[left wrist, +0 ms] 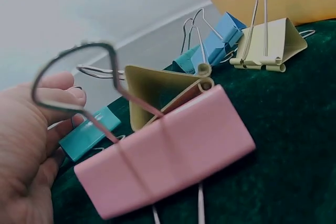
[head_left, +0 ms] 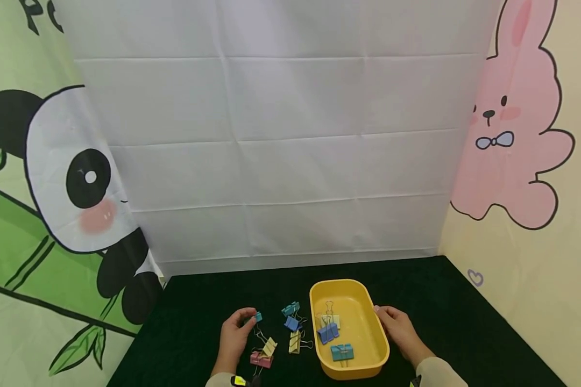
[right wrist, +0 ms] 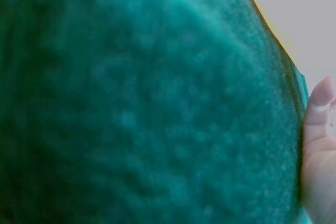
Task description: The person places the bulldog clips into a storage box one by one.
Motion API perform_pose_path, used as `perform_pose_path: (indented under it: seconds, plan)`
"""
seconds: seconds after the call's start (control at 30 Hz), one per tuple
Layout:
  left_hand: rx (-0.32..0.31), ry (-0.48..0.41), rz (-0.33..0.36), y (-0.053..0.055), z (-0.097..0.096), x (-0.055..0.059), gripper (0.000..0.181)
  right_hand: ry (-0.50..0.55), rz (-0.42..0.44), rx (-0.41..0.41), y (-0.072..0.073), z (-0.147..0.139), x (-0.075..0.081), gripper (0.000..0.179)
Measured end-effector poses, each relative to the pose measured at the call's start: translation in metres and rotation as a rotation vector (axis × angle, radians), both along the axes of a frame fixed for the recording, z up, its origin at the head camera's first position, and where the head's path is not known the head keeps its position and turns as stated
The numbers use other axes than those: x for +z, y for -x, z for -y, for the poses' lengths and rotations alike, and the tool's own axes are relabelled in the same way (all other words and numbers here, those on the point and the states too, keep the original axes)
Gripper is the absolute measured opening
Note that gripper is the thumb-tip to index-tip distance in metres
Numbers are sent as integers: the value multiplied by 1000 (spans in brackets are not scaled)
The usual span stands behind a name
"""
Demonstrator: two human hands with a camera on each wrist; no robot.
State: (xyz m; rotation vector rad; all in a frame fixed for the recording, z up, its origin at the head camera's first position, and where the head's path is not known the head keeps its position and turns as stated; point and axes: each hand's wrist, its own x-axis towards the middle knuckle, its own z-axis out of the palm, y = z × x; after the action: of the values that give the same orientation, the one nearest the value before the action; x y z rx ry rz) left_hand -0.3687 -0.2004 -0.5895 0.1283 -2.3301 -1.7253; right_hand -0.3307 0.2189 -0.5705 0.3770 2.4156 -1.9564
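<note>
My left hand [head_left: 233,334] pinches a small teal binder clip [head_left: 258,317] between thumb and fingertips. Close beside it, a yellow binder clip [head_left: 269,347] and a pink binder clip [head_left: 261,359] lie together; the pink clip [left wrist: 165,153] fills much of the left wrist view. At the right side of the yellow plastic basket [head_left: 368,352], my right hand [head_left: 403,330] holds the rim with its fingertips. Inside the basket are a blue clip [head_left: 328,333], a teal clip [head_left: 342,352] and a pale yellow clip [head_left: 335,321]. The right wrist view shows mostly blurred dark green cloth.
Left of the basket, a column of clips stands on the dark green cloth [head_left: 198,301]: teal [head_left: 290,308], blue [head_left: 292,323] and yellow [head_left: 295,342]. Behind the table hangs a white sheet [head_left: 295,161], with printed cartoon walls on both sides.
</note>
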Motion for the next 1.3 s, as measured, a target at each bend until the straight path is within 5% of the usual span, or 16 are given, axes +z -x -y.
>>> perform_pose_path:
  seconds: [0.3, 0.5, 0.93, 1.3]
  plan:
    - [145, -78, 18, -1, 0, 8, 16, -8, 7, -5, 0, 0, 0, 46]
    - [180, -127, 32, -3, 1, 17, 17, -7, 8, 3, 0, 0, 0, 47]
    - [119, -200, -31, -12, -21, 56, 22, -2, 16, 4, 3, -2, -5, 49]
    - [22, -222, -57, -13, -59, 76, 19, -4, 14, 11, 2, -3, -4, 55]
